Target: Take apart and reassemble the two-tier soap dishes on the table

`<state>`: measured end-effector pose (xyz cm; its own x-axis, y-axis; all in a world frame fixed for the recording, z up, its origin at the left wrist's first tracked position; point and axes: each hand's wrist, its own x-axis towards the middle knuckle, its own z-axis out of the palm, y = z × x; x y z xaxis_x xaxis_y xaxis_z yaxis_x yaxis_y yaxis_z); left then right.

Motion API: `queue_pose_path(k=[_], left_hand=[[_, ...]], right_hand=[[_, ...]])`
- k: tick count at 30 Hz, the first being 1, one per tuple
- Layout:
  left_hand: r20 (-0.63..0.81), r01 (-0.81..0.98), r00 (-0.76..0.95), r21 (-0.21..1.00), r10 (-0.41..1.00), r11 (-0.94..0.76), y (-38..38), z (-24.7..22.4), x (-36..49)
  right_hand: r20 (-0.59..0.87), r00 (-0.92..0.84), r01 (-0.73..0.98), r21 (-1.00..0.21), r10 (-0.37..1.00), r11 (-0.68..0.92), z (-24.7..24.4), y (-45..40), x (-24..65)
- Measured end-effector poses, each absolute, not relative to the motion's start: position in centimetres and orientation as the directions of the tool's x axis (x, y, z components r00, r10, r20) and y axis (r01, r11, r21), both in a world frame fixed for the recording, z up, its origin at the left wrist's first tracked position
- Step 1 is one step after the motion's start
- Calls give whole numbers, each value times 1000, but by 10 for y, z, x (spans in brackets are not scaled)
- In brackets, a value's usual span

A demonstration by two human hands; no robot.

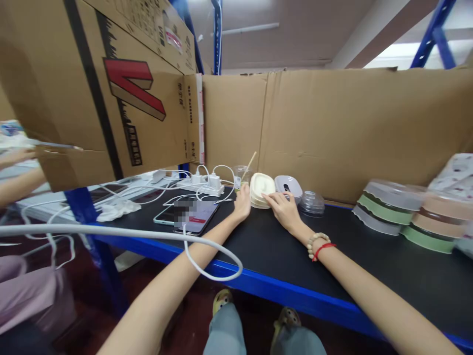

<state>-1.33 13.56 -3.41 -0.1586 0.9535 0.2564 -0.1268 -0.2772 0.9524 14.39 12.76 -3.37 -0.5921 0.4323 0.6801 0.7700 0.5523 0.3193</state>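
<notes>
Between my hands stands a cream plastic container (262, 186) with rounded corners, tilted so its top faces me; layered rims show along its lower front. My left hand (243, 202) grips its left side with fingers pointing up. My right hand (285, 209) has its fingers bent over the lower right rim. Just behind my right fingers is a pale grey container (290, 183) with a dark spot inside. Clear plastic lids (312, 204) lie to the right of that hand. A clear cup (240, 172) with a straw (250, 164) stands behind my left hand.
Two phones or tablets (199, 217) lie on the black shelf (254, 246), near a white power strip (201, 185) with cables. One cable (148, 231) loops across my left forearm. Stacked coloured containers (388, 207) stand right. Cardboard walls (332, 128) enclose the back; another person's arm (22, 185) shows left.
</notes>
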Motion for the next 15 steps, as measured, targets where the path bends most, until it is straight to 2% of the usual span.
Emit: queue_pose_path(k=[2, 6, 9, 12, 15], left_hand=[[345, 129, -173, 936, 922, -326, 131, -33, -13], [409, 396, -195, 864, 891, -310, 126, -30, -11], [482, 666, -176, 700, 858, -257, 131, -27, -8], [561, 797, -51, 522, 826, -305, 139, -27, -5], [568, 821, 16, 463, 823, -335, 146, -27, -5]], right_hand=[[683, -589, 778, 335, 432, 532, -35, 132, 144], [716, -617, 759, 433, 327, 486, -38, 141, 146], [750, -641, 729, 529, 162, 434, -36, 146, 144], [758, -650, 718, 589, 54, 372, -31, 151, 140], [767, -641, 724, 590, 32, 358, -27, 154, 136]])
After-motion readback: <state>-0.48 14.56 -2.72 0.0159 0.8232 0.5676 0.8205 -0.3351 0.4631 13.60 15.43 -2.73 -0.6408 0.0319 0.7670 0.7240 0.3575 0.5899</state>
